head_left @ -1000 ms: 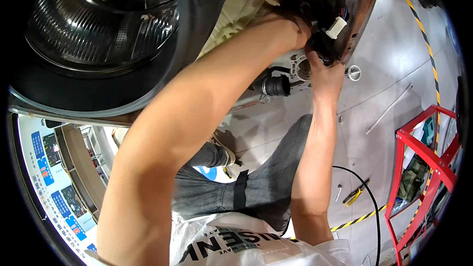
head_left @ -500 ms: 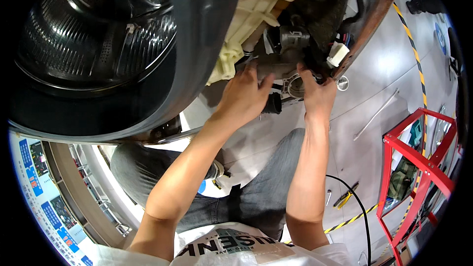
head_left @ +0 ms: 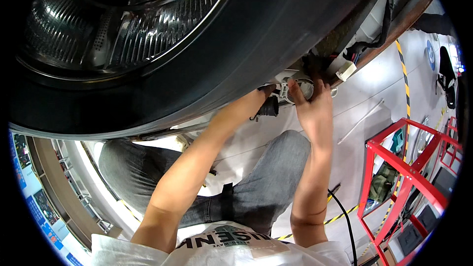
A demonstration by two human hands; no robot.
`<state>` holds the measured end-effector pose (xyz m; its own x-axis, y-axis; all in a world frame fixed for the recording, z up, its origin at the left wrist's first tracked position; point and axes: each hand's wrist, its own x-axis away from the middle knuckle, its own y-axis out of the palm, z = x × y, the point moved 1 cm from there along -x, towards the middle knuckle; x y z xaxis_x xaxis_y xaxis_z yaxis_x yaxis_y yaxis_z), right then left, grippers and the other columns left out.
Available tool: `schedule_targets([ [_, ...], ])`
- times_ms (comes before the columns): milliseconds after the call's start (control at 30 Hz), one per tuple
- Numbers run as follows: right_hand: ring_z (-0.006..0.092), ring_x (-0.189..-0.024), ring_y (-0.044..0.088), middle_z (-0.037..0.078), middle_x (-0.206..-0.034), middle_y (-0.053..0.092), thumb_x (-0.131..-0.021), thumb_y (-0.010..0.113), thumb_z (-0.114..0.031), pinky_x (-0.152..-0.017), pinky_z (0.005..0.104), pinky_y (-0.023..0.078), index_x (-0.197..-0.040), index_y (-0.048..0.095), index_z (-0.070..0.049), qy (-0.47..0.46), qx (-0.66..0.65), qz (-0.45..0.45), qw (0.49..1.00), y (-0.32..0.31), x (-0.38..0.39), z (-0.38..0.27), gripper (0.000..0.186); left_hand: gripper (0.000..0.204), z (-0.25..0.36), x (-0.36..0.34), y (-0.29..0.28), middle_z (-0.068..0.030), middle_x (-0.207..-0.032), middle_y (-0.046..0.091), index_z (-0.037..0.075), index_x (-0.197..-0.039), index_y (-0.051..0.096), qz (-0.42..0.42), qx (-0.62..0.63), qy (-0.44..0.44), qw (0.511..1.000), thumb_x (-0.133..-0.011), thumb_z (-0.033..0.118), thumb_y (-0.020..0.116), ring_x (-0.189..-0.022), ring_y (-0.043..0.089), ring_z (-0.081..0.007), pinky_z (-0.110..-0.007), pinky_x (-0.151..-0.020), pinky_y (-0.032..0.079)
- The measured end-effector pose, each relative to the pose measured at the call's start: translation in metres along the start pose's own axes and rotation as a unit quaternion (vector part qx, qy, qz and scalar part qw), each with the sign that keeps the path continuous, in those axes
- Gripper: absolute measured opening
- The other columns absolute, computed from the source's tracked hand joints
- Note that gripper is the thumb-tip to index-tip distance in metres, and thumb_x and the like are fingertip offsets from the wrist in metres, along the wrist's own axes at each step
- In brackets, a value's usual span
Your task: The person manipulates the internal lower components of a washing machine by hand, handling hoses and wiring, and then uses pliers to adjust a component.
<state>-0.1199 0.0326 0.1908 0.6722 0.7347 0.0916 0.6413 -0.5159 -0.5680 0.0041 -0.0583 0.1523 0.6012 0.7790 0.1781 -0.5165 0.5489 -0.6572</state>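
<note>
A washing machine drum (head_left: 162,29) with a wide dark rim fills the upper left. Under its lower right edge sits what looks like a pump housing (head_left: 304,88), with a pale ring round its opening. My right hand (head_left: 315,106) grips this housing, thumb on the ring and fingers round the far side. Beside it, my left hand (head_left: 258,97) reaches beneath the dark rim; most of its fingers are hidden, and whether they hold anything does not show. A black ribbed hose stub (head_left: 270,106) hangs between the two hands.
A white connector (head_left: 346,70) on dark wiring hangs by the machine's rusty edge (head_left: 389,39). A thin white rod (head_left: 361,120) lies on the tiled floor. The red metal frame (head_left: 411,172) stands at right; a black cable (head_left: 347,216) runs near my right forearm.
The drum's dark rim now covers the cream plastic part seen earlier. My left hand has gone further under the rim; my right hand stays at the housing, with its thumb now on the ring.
</note>
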Motion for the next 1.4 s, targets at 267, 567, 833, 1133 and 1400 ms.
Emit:
schedule_targets([
  [267,0.0386,-0.107,0.055,0.022,-0.116,0.058,-0.089,0.061,-0.023,-0.090,0.0441,0.045,-0.119,0.054,0.002,-0.191,0.269,-0.160,0.930,0.014,-0.049,-0.001,0.039,0.041,-0.048,-0.003,0.023,-0.0193,-0.108,0.064,0.004,-0.120,0.052,0.014,0.191,0.083,0.978,-0.085,0.017,0.069,-0.099,0.062,-0.0349,-0.038,-0.085,0.048],
  [567,0.0353,-0.112,0.053,0.019,-0.113,0.060,-0.088,0.061,-0.021,-0.094,0.0407,0.042,-0.115,0.057,-0.001,-0.230,0.241,-0.288,0.898,0.015,-0.083,0.006,0.033,0.042,-0.055,0.004,0.022,-0.0156,-0.112,0.063,0.008,-0.119,0.053,0.064,0.023,0.081,0.994,-0.085,0.026,0.070,-0.106,0.060,-0.0336,-0.040,-0.090,0.046],
  [833,0.0346,-0.107,0.054,0.017,-0.103,0.061,-0.087,0.058,-0.014,-0.089,0.0421,0.043,-0.107,0.058,-0.003,-0.279,0.234,-0.300,0.881,0.016,-0.081,0.006,0.023,0.039,-0.037,-0.001,0.009,-0.0164,-0.111,0.063,0.006,-0.116,0.055,0.009,0.045,0.046,0.998,-0.085,0.023,0.069,-0.103,0.061,-0.0321,-0.039,-0.088,0.046],
  [1133,0.0345,-0.101,0.055,0.018,-0.098,0.060,-0.082,0.053,-0.006,-0.081,0.0413,0.045,-0.096,0.059,0.000,-0.346,0.243,-0.298,0.856,0.015,-0.087,-0.001,0.017,0.040,-0.030,0.000,0.009,-0.0183,-0.110,0.063,0.004,-0.118,0.055,0.022,0.063,0.068,0.995,-0.084,0.019,0.070,-0.104,0.060,-0.0319,-0.038,-0.089,0.046],
  [1400,0.0349,-0.096,0.056,0.018,-0.094,0.059,-0.081,0.055,-0.008,-0.080,0.0408,0.045,-0.092,0.057,-0.001,-0.463,0.160,-0.205,0.847,0.017,-0.094,0.029,0.013,0.038,-0.025,-0.003,0.011,-0.0173,-0.109,0.064,0.002,-0.115,0.057,-0.002,0.036,0.027,0.999,-0.083,0.019,0.071,-0.102,0.061,-0.0305,-0.037,-0.088,0.046],
])
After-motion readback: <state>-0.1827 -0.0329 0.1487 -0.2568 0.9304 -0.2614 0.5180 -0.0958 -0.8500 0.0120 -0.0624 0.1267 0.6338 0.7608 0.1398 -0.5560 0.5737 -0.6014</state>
